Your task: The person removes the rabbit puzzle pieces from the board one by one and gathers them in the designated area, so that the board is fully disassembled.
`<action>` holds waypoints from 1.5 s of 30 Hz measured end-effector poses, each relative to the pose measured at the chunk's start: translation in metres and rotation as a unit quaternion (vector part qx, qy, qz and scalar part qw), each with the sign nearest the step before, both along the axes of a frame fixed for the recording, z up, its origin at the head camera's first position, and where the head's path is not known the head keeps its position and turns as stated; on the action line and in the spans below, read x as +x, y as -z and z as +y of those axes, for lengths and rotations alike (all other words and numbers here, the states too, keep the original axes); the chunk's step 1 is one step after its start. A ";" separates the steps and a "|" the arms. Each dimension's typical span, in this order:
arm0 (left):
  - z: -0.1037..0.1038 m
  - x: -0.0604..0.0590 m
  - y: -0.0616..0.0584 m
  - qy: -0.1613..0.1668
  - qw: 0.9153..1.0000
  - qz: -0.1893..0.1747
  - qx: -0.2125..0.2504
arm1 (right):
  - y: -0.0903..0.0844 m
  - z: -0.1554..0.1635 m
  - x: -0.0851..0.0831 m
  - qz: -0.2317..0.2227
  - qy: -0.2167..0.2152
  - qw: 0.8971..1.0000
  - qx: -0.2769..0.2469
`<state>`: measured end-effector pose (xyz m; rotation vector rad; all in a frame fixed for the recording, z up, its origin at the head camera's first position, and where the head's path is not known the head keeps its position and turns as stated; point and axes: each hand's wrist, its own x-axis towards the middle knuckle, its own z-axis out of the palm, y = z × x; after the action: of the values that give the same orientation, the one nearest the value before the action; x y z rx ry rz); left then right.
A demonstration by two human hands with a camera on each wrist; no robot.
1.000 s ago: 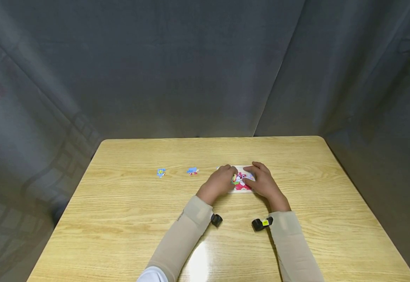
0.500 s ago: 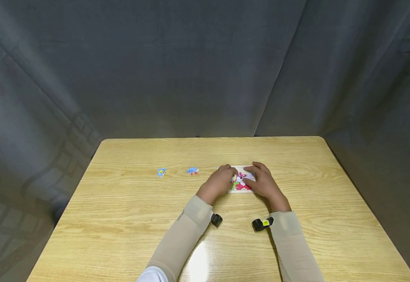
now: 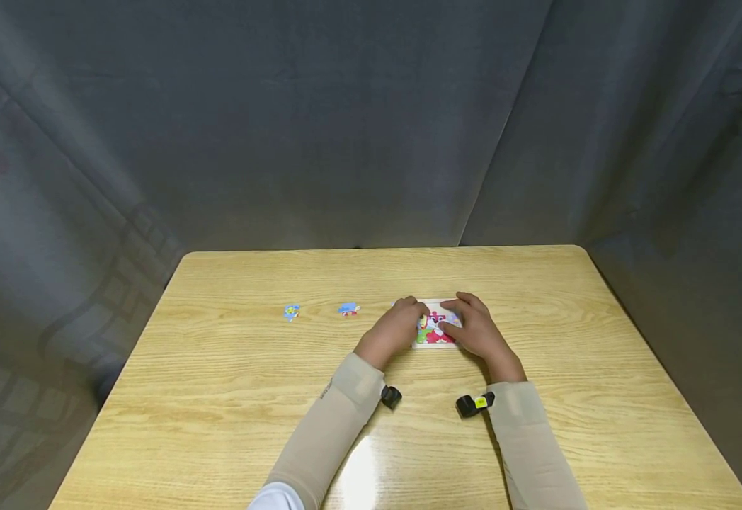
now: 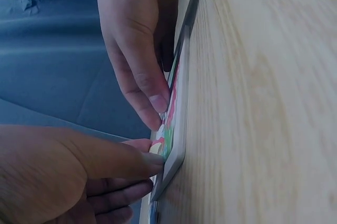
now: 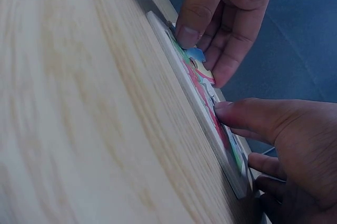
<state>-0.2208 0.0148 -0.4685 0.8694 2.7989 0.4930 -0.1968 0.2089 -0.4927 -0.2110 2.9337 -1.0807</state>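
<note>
- I see the puzzle board flat on the table, approx mid-table, both hands on it.
- Left hand: on board's left side, fingers curled w/ tips pressing the picture; thumb at near edge.
- Right hand: on board's right side, fingers bent, tips pressing down on the pieces.
- Two loose pieces, blue piece & yellow-blue piece, lie left of board, well apart from it.
</note>
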 end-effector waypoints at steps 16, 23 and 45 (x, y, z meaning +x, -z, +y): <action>0.000 -0.003 0.001 0.001 1.000 0.004 -0.006 | -0.001 0.001 0.000 -0.003 -0.002 1.000 -0.001; -0.002 -0.005 0.000 -0.004 1.000 0.005 0.008 | -0.001 0.002 -0.001 0.000 -0.004 1.000 0.000; -0.116 0.020 -0.014 -0.055 0.989 -0.023 0.132 | -0.001 0.002 0.000 -0.013 -0.004 1.000 0.000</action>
<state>-0.2006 -0.1015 -0.4548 0.7399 2.7899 0.9054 -0.1971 0.2111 -0.4914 -0.2084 2.9081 -1.0738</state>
